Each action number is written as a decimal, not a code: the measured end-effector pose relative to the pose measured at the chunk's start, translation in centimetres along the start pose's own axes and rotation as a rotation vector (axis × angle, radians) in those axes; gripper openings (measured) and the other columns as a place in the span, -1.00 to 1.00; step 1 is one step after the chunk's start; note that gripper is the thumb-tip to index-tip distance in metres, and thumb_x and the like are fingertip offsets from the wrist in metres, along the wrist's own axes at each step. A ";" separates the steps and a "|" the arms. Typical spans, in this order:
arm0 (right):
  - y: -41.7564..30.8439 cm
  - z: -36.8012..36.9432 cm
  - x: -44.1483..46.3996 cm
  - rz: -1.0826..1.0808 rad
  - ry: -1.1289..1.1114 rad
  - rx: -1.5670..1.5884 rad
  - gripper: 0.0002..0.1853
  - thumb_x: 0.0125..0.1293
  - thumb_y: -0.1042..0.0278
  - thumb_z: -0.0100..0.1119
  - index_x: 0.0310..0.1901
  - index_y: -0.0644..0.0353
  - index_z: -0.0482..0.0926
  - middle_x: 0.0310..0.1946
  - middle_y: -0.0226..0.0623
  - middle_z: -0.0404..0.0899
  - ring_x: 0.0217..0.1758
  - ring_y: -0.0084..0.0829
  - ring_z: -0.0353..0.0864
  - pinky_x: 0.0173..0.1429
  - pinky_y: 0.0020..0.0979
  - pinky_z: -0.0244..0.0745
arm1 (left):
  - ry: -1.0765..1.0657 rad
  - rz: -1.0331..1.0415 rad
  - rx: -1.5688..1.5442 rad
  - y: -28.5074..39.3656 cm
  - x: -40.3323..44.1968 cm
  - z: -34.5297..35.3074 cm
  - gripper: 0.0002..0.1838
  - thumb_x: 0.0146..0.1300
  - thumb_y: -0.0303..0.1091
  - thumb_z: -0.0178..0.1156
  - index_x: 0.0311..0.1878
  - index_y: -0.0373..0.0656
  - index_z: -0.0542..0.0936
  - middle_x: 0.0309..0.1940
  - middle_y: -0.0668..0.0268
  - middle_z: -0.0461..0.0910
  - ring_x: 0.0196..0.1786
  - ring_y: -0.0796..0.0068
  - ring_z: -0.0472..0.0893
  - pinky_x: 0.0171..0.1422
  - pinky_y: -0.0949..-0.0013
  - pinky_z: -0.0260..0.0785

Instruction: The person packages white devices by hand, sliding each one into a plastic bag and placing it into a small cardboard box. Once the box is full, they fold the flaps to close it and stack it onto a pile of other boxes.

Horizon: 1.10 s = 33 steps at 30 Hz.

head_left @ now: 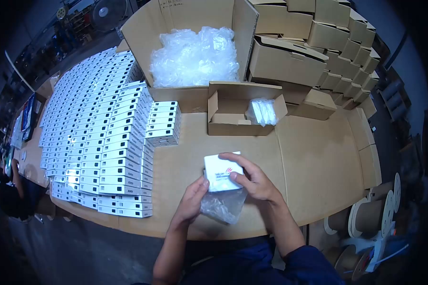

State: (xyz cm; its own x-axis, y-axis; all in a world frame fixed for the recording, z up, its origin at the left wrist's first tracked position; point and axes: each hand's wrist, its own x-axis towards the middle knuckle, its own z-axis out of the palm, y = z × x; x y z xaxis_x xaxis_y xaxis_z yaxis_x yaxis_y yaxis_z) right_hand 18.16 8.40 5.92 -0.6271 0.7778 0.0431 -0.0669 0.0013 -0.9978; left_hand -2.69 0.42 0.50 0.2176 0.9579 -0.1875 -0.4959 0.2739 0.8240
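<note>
A small white square box (pixel 218 172) with a red mark and dark print on its face is between my two hands, over the table's near part. My left hand (pixel 191 199) grips its lower left edge, with the thumb at the corner. My right hand (pixel 256 180) holds the upper right side, fingers over the top edge and thumb on the face. A crumpled clear plastic bag (pixel 223 206) hangs just below the box. Whether the box sits partly inside the bag, I cannot tell.
Long rows of white printed boxes (pixel 90 128) fill the table's left side. An open carton (pixel 240 129) holds clear plastic packets (pixel 263 111). Behind it, a large carton (pixel 176 9) contains clear plastic bags (pixel 195 57). Brown cartons (pixel 287 61) are stacked back right; spools (pixel 371 213) stand lower right.
</note>
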 end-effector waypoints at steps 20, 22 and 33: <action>4.1 5.7 -1.5 -0.088 0.698 0.388 -0.85 0.49 0.59 0.28 0.03 0.38 0.66 -0.09 -0.27 0.73 0.01 -0.55 0.68 0.18 -0.51 0.56 | 0.214 0.336 -0.058 -2.1 1.5 -0.9 -0.49 0.75 -0.17 -0.19 0.48 -0.38 0.38 0.25 0.13 0.59 0.29 0.39 0.58 0.46 0.27 0.39; 4.1 5.7 -1.4 -0.133 0.703 0.384 -0.85 0.49 0.59 0.27 0.03 0.39 0.65 -0.10 -0.28 0.72 0.01 -0.56 0.68 0.18 -0.52 0.56 | 0.225 0.362 0.031 -1.9 1.5 -1.0 -0.46 0.75 -0.18 -0.21 0.53 -0.39 0.33 0.30 0.09 0.57 0.34 0.35 0.55 0.49 0.27 0.35; 2.6 4.3 -1.1 -0.305 0.501 0.445 -0.69 0.46 0.49 0.32 0.16 0.28 0.50 0.28 0.16 0.59 0.30 -0.25 0.63 0.48 -0.31 0.40 | 0.185 0.581 0.319 0.7 0.8 0.9 -0.45 0.73 -0.15 -0.20 0.50 -0.42 0.36 0.26 -0.01 0.59 0.36 0.24 0.54 0.54 0.18 0.29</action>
State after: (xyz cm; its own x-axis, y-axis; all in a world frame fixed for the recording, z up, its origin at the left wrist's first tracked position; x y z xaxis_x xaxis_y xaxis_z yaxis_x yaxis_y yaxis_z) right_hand 15.38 4.82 3.51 -0.1078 0.9776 0.1810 -0.5569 0.0914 -0.8255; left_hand -2.14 1.31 1.44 -0.1697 0.9484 0.2677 -0.2108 -0.3003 0.9303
